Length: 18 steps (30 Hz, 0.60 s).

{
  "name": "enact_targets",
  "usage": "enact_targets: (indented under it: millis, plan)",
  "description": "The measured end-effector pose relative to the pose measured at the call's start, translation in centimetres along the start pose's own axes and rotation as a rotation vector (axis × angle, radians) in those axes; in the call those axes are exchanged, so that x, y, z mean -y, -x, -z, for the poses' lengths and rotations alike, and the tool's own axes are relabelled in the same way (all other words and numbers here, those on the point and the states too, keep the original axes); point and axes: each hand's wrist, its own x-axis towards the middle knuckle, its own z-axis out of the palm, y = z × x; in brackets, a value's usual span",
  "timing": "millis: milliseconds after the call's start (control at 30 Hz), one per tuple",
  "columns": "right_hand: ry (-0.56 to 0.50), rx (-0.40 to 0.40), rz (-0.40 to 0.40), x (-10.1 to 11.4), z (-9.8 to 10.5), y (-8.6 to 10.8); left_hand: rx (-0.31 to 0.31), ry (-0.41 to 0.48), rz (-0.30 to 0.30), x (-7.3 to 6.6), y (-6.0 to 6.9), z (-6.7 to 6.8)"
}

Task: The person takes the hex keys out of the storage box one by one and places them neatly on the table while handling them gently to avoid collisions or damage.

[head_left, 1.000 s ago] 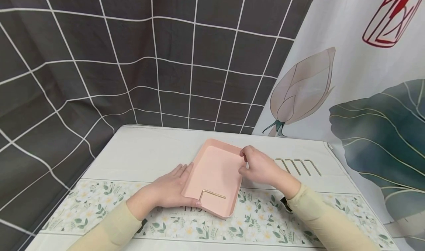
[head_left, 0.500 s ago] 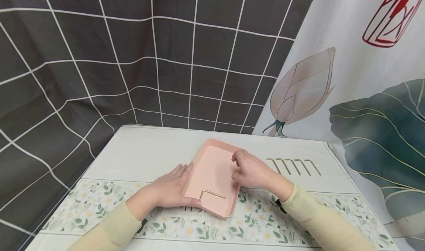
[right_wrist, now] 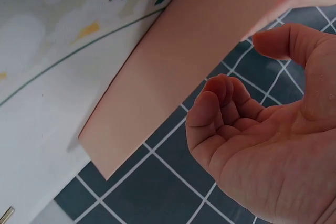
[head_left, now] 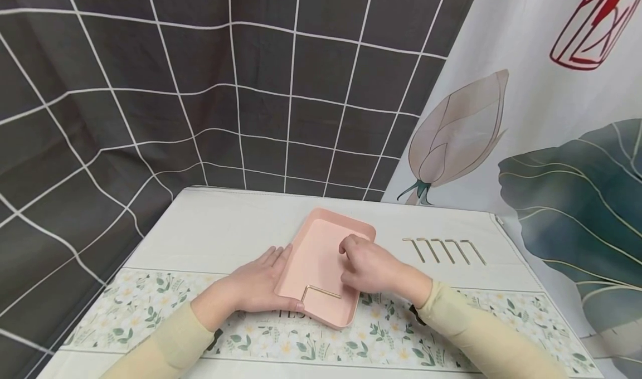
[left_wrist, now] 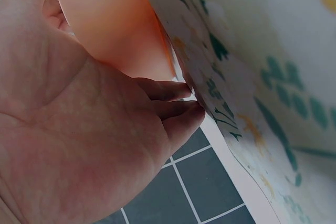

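Note:
A shallow pink tray point(head_left: 317, 242) lies slantwise on the table. My left hand point(head_left: 261, 284) rests against its left wall with fingers extended, thumb along the near edge; the left wrist view shows the palm beside the tray wall point(left_wrist: 113, 30). One brass-coloured L-shaped hex key point(head_left: 325, 292) lies in the tray's near end, its short arm near my left thumb. Over the tray's right side hovers my right hand point(head_left: 373, 267), fingers loosely curled. In the right wrist view, a gap separates thumb and fingers point(right_wrist: 202, 111), and nothing is held.
Several similar hex keys point(head_left: 447, 252) lie in a row on the white tabletop point(head_left: 225, 223), right of the tray. A floral band point(head_left: 150, 295) crosses the table. Dark grid-patterned cloth point(head_left: 261, 111) hangs behind, with a white printed curtain point(head_left: 466, 200) at the right.
My right hand has moved left and nearer from the tray's right rim to above its inside, uncovering the leftmost hex key of the row. The left hand and tray stay put.

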Motion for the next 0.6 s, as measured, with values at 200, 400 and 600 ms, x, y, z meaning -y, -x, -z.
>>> enact_targets:
  millis: [200, 400, 600]
  plan:
    - [0.006, 0.05, 0.002, 0.5, -0.7, -0.3, -0.001, 0.002, 0.0, -0.1, 0.1, 0.2]
    - [0.024, 0.082, 0.013, 1.3, -1.3, -0.3, 0.004, 0.013, 0.003, -0.3, 0.1, 0.2]
    - [0.04, 0.082, 0.058, 1.7, -1.9, -0.2, 0.004, 0.008, 0.007, -0.3, 0.2, 0.3]
